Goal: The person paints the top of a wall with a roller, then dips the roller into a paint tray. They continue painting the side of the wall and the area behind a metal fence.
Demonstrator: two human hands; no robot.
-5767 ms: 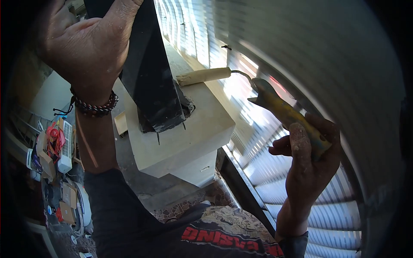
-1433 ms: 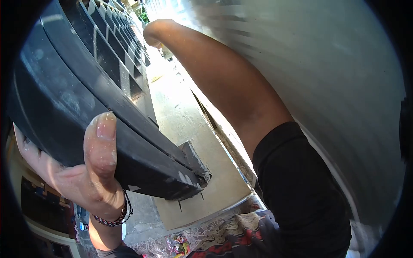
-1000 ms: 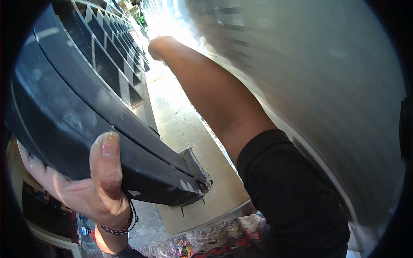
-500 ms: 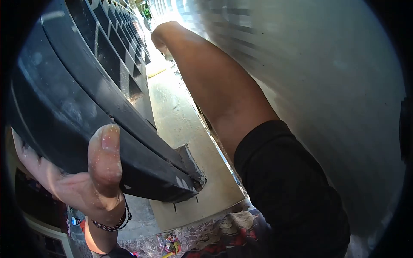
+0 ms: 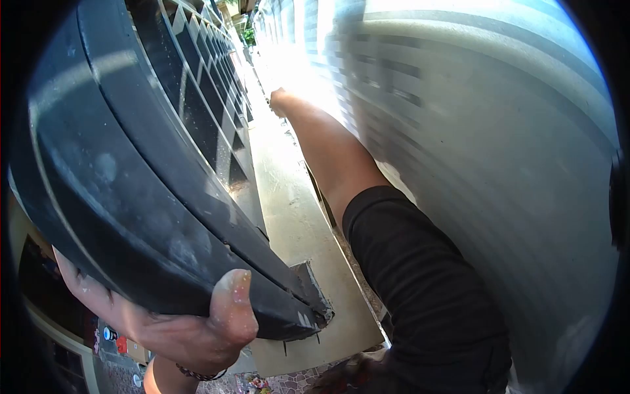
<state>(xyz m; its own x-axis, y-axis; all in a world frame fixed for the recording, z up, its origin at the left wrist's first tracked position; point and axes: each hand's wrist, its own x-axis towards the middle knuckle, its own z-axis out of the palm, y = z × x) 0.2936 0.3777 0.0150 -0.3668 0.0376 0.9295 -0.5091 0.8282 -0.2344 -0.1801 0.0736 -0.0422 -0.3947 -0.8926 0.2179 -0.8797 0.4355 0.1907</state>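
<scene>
A thick dark grey metal post (image 5: 131,177) rises on the left, its foot standing by a cutout in a pale ledge (image 5: 292,230). My left hand (image 5: 197,322) is wrapped round the post's near side, thumb on the front face and fingers partly hidden behind it. A braided bracelet circles that wrist. My right arm stretches far out over the ledge. At its end my right hand (image 5: 279,103) is small and washed out by glare. It hangs close to the ledge's far part, with its fingers hidden, and I cannot see what it touches.
A dark lattice railing (image 5: 213,85) runs along the left of the ledge. On the right stands a large pale wall (image 5: 499,164). Far below lies a stone-patterned floor (image 5: 289,383) with a small white-and-blue container (image 5: 109,333) and other items.
My right arm now reaches farther out along the ledge. The view has shifted, so the post and my left hand appear lower and farther right. The left hand still grips the post.
</scene>
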